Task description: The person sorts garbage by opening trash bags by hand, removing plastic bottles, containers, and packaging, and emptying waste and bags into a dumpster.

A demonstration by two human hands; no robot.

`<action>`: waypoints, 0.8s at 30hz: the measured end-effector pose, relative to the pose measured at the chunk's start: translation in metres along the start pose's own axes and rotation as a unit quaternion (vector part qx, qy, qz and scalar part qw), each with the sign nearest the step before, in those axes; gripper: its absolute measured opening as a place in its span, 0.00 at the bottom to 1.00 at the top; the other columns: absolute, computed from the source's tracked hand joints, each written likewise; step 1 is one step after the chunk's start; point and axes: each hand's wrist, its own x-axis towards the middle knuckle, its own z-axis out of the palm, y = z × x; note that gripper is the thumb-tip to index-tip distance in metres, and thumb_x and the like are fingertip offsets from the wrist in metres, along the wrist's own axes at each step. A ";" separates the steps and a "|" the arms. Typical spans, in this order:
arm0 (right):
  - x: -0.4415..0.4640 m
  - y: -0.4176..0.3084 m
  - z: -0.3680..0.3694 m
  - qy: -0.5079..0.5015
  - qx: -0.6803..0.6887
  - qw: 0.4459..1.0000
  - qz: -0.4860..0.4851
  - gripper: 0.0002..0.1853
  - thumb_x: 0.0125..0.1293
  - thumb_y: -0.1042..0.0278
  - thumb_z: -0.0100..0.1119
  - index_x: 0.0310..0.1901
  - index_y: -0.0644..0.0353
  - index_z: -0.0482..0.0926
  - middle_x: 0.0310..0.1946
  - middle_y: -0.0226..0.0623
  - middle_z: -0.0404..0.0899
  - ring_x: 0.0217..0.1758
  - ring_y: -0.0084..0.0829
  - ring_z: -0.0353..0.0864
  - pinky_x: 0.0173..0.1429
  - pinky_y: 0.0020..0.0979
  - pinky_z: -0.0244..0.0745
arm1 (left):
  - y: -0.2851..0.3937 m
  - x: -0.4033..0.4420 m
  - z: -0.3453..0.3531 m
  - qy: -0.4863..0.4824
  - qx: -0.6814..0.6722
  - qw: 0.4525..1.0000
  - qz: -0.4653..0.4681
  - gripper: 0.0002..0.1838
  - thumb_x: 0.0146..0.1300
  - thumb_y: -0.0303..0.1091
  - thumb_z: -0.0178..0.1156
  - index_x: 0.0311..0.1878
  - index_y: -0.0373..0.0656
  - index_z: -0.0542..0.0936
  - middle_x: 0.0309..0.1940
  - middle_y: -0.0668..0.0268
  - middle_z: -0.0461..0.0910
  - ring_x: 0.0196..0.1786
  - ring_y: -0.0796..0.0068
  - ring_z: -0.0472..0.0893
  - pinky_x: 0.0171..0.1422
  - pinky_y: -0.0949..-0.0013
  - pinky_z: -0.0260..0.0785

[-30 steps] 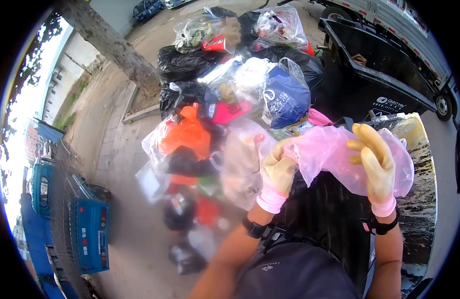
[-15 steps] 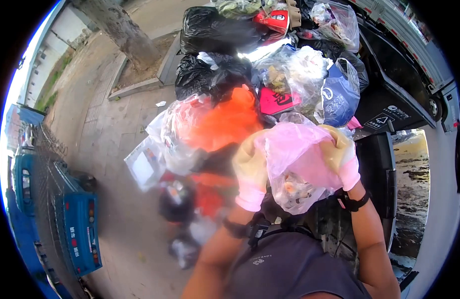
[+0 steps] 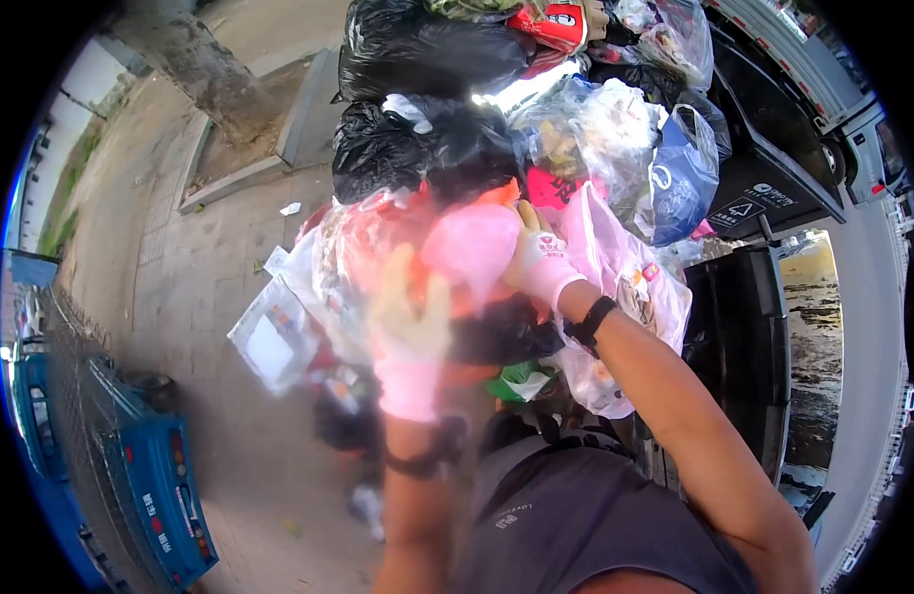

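Both my hands wear pale gloves with pink cuffs. My right hand [image 3: 539, 259] is closed at the edge of a blurred pink plastic bag [image 3: 470, 246]. My left hand [image 3: 409, 315] is smeared by motion, with thumb and fingers apart, just left of that pink bag. Behind it lie clear and reddish plastic bags [image 3: 343, 257]. Below my right wrist rests a translucent pink-white bag of mixed rubbish [image 3: 635, 282]. Black rubbish bags [image 3: 378, 148] are heaped beyond my hands, and a dark bag [image 3: 501, 332] lies beneath them.
A blue bag [image 3: 682, 183], a red paper bucket [image 3: 551, 28] and more bagged rubbish top the heap. Black bins [image 3: 739, 337] stand at the right. On the left are a tree trunk [image 3: 194, 74], paving [image 3: 214, 267] and a blue vehicle [image 3: 165, 485].
My hands have moved left and forward from the pink-white rubbish bag, which now rests on the right side of the heap. The bright orange bag is now mostly covered from view.
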 end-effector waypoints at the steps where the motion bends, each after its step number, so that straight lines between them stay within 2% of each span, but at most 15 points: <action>1: -0.004 -0.003 0.001 0.014 -0.023 1.000 -0.006 0.43 0.71 0.42 0.62 0.81 0.56 0.63 0.79 0.55 0.64 0.83 0.55 0.63 0.83 0.46 0.62 | 0.000 0.000 -0.004 0.028 0.005 1.000 0.010 0.25 0.67 0.31 0.64 0.66 0.32 0.81 0.61 0.46 0.85 0.56 0.56 0.87 0.63 0.57 0.78; 4: -0.010 -0.012 0.002 0.051 -0.077 0.995 -0.042 0.40 0.74 0.43 0.57 0.81 0.54 0.62 0.77 0.53 0.67 0.82 0.53 0.65 0.81 0.45 0.64 | 0.027 0.011 -0.010 0.025 0.080 0.983 0.161 0.24 0.68 0.30 0.65 0.65 0.31 0.81 0.61 0.46 0.84 0.59 0.47 0.86 0.65 0.51 0.77; 6: 0.003 0.015 0.034 0.067 -0.094 0.989 -0.089 0.37 0.76 0.44 0.55 0.80 0.54 0.64 0.76 0.53 0.68 0.80 0.51 0.67 0.80 0.46 0.65 | 0.035 0.018 0.008 -0.067 0.041 0.970 0.231 0.22 0.70 0.31 0.64 0.64 0.33 0.82 0.60 0.45 0.85 0.61 0.41 0.84 0.69 0.50 0.75; 8: 0.020 0.042 0.062 0.085 -0.111 0.980 -0.139 0.34 0.78 0.45 0.53 0.79 0.53 0.66 0.75 0.53 0.69 0.79 0.50 0.69 0.79 0.46 0.67 | 0.014 0.034 0.047 -0.167 -0.018 0.965 0.204 0.21 0.72 0.35 0.61 0.64 0.35 0.82 0.59 0.45 0.85 0.62 0.42 0.84 0.69 0.52 0.75; 9: 0.024 0.039 0.055 0.021 -0.049 0.992 -0.113 0.30 0.79 0.47 0.52 0.76 0.53 0.69 0.73 0.51 0.72 0.76 0.48 0.72 0.75 0.45 0.70 | -0.001 0.040 0.068 -0.217 -0.045 0.957 0.187 0.21 0.73 0.37 0.60 0.64 0.36 0.82 0.59 0.45 0.85 0.62 0.42 0.84 0.69 0.53 0.75; 11: 0.033 0.037 0.044 -0.093 0.068 0.993 -0.035 0.23 0.81 0.51 0.49 0.69 0.52 0.76 0.68 0.49 0.76 0.70 0.44 0.78 0.68 0.44 0.75 | -0.023 0.060 0.093 -0.257 0.015 0.955 0.145 0.20 0.75 0.43 0.56 0.56 0.38 0.85 0.54 0.45 0.86 0.60 0.42 0.84 0.66 0.51 0.76; 12: 0.031 0.039 0.039 0.018 0.045 0.994 -0.095 0.22 0.82 0.52 0.50 0.67 0.52 0.77 0.65 0.47 0.78 0.67 0.42 0.80 0.65 0.42 0.77 | -0.025 0.067 0.095 -0.294 0.045 0.943 0.149 0.19 0.75 0.44 0.55 0.53 0.38 0.85 0.53 0.45 0.86 0.59 0.41 0.84 0.65 0.49 0.76; 14: 0.005 0.022 0.013 0.224 0.167 0.952 -0.123 0.19 0.81 0.60 0.52 0.67 0.57 0.77 0.56 0.46 0.83 0.61 0.45 0.83 0.61 0.42 0.80 | 0.002 0.082 0.085 -0.369 0.104 0.911 0.151 0.20 0.75 0.45 0.53 0.47 0.38 0.85 0.50 0.45 0.87 0.56 0.40 0.84 0.63 0.46 0.77; 16: -0.035 0.006 -0.031 0.165 0.331 0.929 -0.022 0.21 0.78 0.64 0.54 0.68 0.60 0.76 0.56 0.49 0.82 0.61 0.50 0.83 0.63 0.45 0.80 | -0.027 0.081 0.116 -0.389 0.167 0.896 0.132 0.19 0.75 0.44 0.52 0.44 0.38 0.85 0.49 0.45 0.87 0.55 0.39 0.84 0.61 0.45 0.77; 17: -0.050 0.005 -0.045 0.189 0.338 0.922 -0.031 0.21 0.77 0.65 0.55 0.68 0.62 0.76 0.56 0.50 0.82 0.61 0.52 0.83 0.63 0.45 0.79 | -0.041 0.081 0.130 -0.395 0.200 0.888 0.122 0.18 0.75 0.43 0.51 0.42 0.38 0.84 0.48 0.45 0.87 0.54 0.39 0.84 0.61 0.44 0.77; 18: -0.066 0.005 -0.058 0.212 0.345 0.914 -0.040 0.22 0.76 0.67 0.56 0.68 0.63 0.75 0.55 0.51 0.82 0.61 0.54 0.82 0.63 0.46 0.79 | -0.044 0.082 0.137 -0.408 0.250 0.867 0.140 0.20 0.75 0.43 0.50 0.46 0.38 0.86 0.52 0.45 0.86 0.56 0.40 0.84 0.62 0.44 0.77; 20: -0.085 0.014 -0.080 0.366 0.200 0.893 -0.170 0.24 0.73 0.67 0.59 0.68 0.65 0.75 0.55 0.52 0.81 0.61 0.57 0.82 0.62 0.47 0.79 | -0.034 0.088 0.137 -0.430 0.256 0.860 0.099 0.21 0.75 0.43 0.49 0.48 0.38 0.86 0.54 0.44 0.86 0.58 0.40 0.84 0.64 0.44 0.76; 23: -0.084 0.051 -0.059 0.452 -0.015 0.891 -0.024 0.23 0.71 0.67 0.61 0.65 0.66 0.77 0.52 0.53 0.84 0.58 0.60 0.82 0.59 0.48 0.80 | -0.037 0.095 0.142 -0.443 0.245 0.857 0.096 0.22 0.75 0.44 0.48 0.52 0.39 0.86 0.58 0.42 0.84 0.60 0.38 0.83 0.67 0.44 0.75; 24: -0.080 0.056 -0.047 0.384 0.068 0.920 0.049 0.21 0.71 0.67 0.64 0.62 0.66 0.80 0.59 0.55 0.84 0.64 0.58 0.82 0.67 0.45 0.78 | -0.040 0.095 0.142 -0.439 0.228 0.863 0.106 0.22 0.75 0.44 0.48 0.52 0.39 0.86 0.58 0.42 0.84 0.60 0.38 0.83 0.67 0.43 0.75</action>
